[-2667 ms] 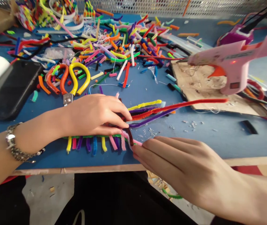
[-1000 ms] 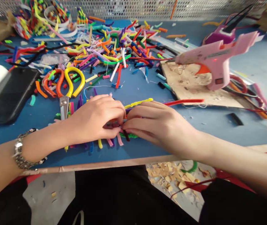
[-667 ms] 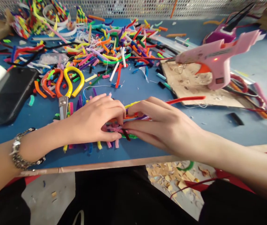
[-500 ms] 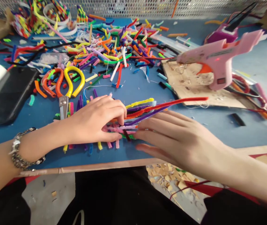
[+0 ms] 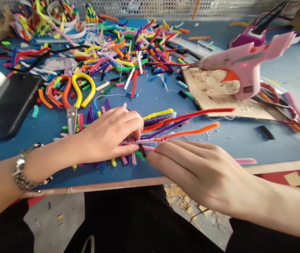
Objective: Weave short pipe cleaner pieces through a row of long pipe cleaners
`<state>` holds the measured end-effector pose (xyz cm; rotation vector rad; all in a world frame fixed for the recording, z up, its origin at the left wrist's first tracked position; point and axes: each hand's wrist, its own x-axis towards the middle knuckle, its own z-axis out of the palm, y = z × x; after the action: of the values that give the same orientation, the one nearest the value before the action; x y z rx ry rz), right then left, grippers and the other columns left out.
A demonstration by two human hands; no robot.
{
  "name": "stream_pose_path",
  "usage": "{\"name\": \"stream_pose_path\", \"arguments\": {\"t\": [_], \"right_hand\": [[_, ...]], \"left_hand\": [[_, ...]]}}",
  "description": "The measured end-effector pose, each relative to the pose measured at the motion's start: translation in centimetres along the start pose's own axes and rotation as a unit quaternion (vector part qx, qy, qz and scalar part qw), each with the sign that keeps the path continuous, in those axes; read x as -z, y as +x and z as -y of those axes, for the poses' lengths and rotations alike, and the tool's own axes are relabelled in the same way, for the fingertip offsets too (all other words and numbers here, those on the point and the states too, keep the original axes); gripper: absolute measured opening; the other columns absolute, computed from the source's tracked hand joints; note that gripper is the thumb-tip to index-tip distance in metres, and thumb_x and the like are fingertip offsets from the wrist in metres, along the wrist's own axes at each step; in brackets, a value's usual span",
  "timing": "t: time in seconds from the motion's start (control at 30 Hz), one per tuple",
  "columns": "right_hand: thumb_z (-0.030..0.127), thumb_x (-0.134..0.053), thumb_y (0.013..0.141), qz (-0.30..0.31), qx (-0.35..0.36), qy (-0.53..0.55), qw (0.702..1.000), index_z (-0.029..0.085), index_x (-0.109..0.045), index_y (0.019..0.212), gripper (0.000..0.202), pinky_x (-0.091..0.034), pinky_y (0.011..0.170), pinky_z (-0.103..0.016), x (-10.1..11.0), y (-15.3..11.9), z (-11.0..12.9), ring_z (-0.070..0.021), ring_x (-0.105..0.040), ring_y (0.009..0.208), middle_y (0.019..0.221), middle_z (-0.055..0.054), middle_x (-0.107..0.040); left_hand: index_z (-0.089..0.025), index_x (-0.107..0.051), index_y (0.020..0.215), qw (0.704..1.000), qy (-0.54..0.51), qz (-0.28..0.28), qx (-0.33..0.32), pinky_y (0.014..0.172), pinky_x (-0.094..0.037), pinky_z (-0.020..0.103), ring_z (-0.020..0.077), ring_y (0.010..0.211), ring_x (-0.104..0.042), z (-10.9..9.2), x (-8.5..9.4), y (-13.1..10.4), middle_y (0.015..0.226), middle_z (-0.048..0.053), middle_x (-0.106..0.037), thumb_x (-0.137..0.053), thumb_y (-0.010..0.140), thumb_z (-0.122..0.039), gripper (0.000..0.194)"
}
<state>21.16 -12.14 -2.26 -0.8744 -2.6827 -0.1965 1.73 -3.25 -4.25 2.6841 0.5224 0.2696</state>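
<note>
A woven bunch of coloured pipe cleaners (image 5: 160,131) lies at the table's front, long strands fanning to the right. My left hand (image 5: 110,133) rests over the woven part, its thumb and curled index finger pinching the strands. An orange strand (image 5: 197,132) and a red one (image 5: 213,111) stretch out past the others. Fingers pressed together, my right hand (image 5: 202,172) closes at the lower strands, by a green pipe cleaner (image 5: 140,155) and a pink one (image 5: 148,148). A pink end (image 5: 246,161) shows beyond that hand. My right fingertips' exact hold is partly hidden.
Scissors (image 5: 72,117) with orange and yellow handles lie left of the weave, beside a black phone (image 5: 10,105). A pink glue gun (image 5: 244,63) stands on cardboard (image 5: 207,95) at the right. Cut pipe cleaner pieces (image 5: 128,52) are heaped behind.
My right hand has moved slightly down and its fingers have drawn together. The orange strand, covered before, now lies exposed above it. My left hand stays almost in place.
</note>
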Motion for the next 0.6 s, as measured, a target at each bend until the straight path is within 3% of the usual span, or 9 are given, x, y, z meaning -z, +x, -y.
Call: {"name": "stream_pose_path", "arguments": {"t": [0.3,0.47,0.6], "right_hand": [[0.004,-0.029,0.093,-0.012,-0.002,0.02,1.0,0.014,-0.06,0.073,0.038,-0.038,0.05,-0.024,0.0,0.7,-1.1,-0.0119,-0.046,0.056,0.069,-0.003,-0.054],[0.007,-0.032,0.093,0.046,0.043,0.034,0.997,0.017,-0.058,0.066,0.037,-0.03,0.044,-0.027,1.2,1.6,0.4,-0.0122,-0.032,0.049,0.057,0.001,-0.04],[0.007,-0.032,0.093,0.061,0.075,0.067,0.993,0.017,-0.058,0.067,0.038,-0.03,0.044,-0.026,1.2,2.7,-0.3,-0.0113,-0.031,0.05,0.059,0.001,-0.041]], "left_hand": [[-0.019,-0.049,0.087,1.0,0.005,0.012,-0.004,0.109,-0.027,0.045,0.0197,0.095,-0.051,0.2,0.1,-0.2,0.102,0.004,-0.058,-0.054,0.087,-0.025,0.008],[-0.018,-0.049,0.086,1.0,0.009,0.0,-0.01,0.109,-0.028,0.045,0.0201,0.095,-0.052,0.0,-0.1,-0.3,0.101,0.005,-0.057,-0.051,0.089,-0.025,0.007],[-0.017,-0.05,0.088,1.0,0.018,-0.005,-0.014,0.108,-0.028,0.046,0.0208,0.094,-0.049,0.2,-0.4,-0.3,0.101,0.006,-0.056,-0.049,0.088,-0.023,0.005]]}}
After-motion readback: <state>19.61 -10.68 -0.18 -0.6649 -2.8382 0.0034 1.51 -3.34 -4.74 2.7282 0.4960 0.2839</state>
